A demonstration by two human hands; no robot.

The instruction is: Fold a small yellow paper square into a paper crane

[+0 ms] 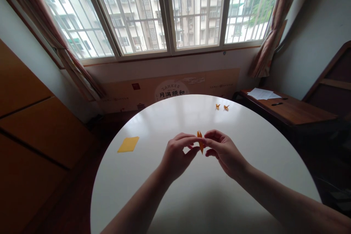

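A small folded piece of orange-yellow paper (pixel 201 147) is held above the white round table, its narrow points facing up and down. My left hand (pixel 179 153) pinches it from the left between thumb and fingers. From the right, my right hand (pixel 226 150) has a finger or thumb pressed to the paper near its middle, the other fingers curled behind. Part of the paper is covered by the fingertips. Two small folded paper cranes (pixel 217 106) stand together near the far edge. Flat yellow paper squares (pixel 128 144) lie to the left of my hands.
The white round table (pixel 153 197) fills the middle of the view. A wooden side table (pixel 298 113) with white sheets (pixel 263 94) and dark slim objects stands at the right. Behind is a large cardboard box (pixel 148 87) under a barred window. Orange-brown cabinets (pixel 30 128) stand left.
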